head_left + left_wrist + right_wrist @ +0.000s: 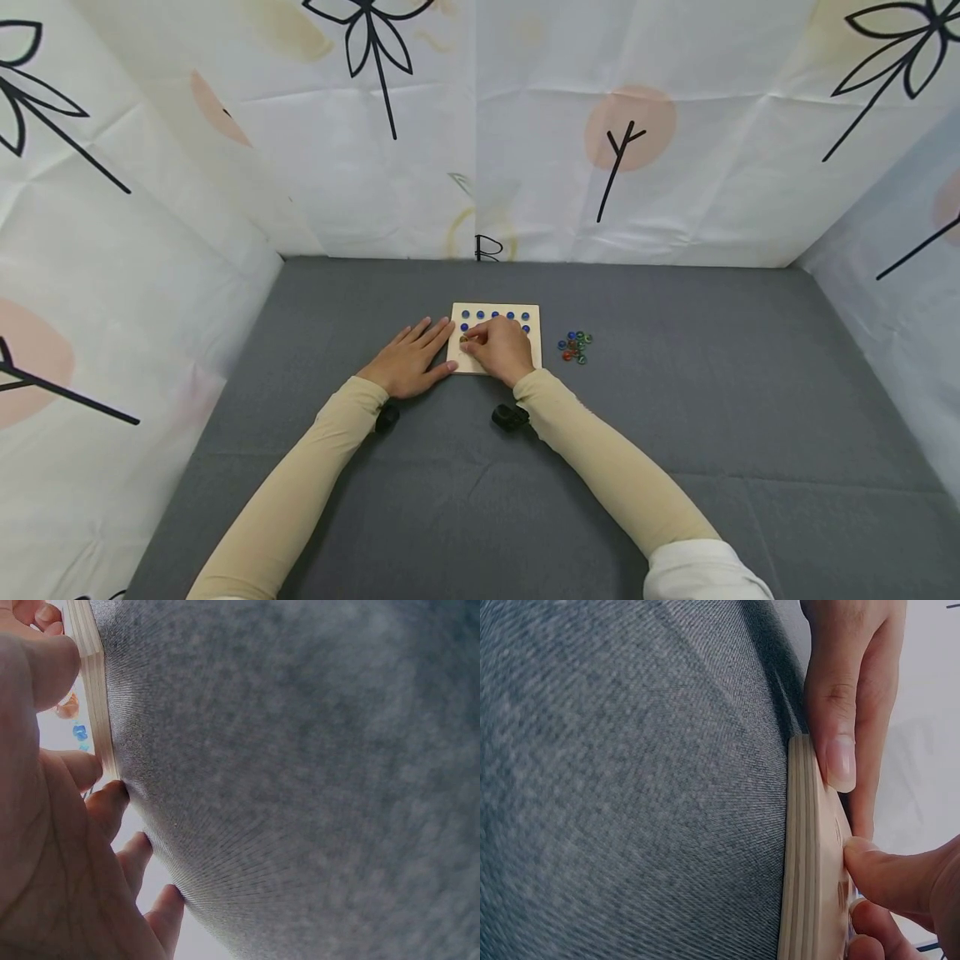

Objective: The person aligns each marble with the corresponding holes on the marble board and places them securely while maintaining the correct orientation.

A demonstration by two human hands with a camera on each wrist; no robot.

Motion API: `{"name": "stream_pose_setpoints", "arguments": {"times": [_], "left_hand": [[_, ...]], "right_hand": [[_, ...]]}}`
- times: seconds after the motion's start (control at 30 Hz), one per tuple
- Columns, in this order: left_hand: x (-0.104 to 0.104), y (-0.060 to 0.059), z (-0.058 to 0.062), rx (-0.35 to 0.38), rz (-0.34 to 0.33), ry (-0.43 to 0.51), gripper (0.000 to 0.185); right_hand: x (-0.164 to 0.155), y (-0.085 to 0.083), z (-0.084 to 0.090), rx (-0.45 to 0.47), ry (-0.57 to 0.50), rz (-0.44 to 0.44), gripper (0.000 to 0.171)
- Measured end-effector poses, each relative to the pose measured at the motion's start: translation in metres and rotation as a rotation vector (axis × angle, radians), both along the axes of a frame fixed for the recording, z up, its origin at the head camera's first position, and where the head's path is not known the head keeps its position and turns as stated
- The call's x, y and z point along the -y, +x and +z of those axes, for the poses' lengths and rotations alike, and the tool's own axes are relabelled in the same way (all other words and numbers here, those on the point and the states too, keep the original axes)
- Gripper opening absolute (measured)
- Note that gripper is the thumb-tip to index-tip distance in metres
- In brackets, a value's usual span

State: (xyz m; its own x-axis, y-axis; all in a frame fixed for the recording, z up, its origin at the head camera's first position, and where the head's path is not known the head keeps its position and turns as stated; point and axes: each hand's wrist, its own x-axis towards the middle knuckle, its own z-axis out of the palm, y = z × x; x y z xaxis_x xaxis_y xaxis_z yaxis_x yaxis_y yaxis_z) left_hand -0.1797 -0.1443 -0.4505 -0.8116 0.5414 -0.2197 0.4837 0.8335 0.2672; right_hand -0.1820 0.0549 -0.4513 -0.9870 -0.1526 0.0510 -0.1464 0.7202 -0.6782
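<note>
Over the left side of the wooden board (469, 366), we are pinching a small amber marble (462, 339) between the thumb and forefinger of our right hand (498, 346). The grip is spanning little more than the marble itself, with the fingertips pointing leftward and down. The marble is sitting right at those fingertips, at the left end of the third row; whether it is fully resting in a hole, we are not managing to tell. Being round, it is offering no long axis, so we are reading direction from the board's rows, which are running left to right.

Our left hand (405, 360) is lying flat with its fingers straight and spread, holding nothing; its thumb and forefinger are touching the board's left edge, just beside the marble. Our right hand is covering the middle of the board and hiding part of the second and third rows. Beyond it, blue marbles (466, 314) are filling the far row, and others are showing at both ends of the second.

Just past the board's right edge, loose marbles (572, 343) are lying clustered on the grey worktop (465, 517), nearer our right hand. Patterned cloth walls (525, 167) are standing behind, well apart.
</note>
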Motion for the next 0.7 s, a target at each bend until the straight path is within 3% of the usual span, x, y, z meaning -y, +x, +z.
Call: {"name": "stream_pose_setpoints", "arguments": {"times": [0.23,0.7], "left_hand": [[-0.0002,0.0008,0.0013,-0.005,-0.001,0.000,0.073],[0.0023,-0.0027,-0.0077,0.007,0.005,0.013,0.075]], "right_hand": [[0.0007,-0.0002,-0.0005,-0.003,-0.007,-0.013,0.017],[0.0000,0.0014,-0.0006,-0.016,-0.005,-0.003,0.018]]}}
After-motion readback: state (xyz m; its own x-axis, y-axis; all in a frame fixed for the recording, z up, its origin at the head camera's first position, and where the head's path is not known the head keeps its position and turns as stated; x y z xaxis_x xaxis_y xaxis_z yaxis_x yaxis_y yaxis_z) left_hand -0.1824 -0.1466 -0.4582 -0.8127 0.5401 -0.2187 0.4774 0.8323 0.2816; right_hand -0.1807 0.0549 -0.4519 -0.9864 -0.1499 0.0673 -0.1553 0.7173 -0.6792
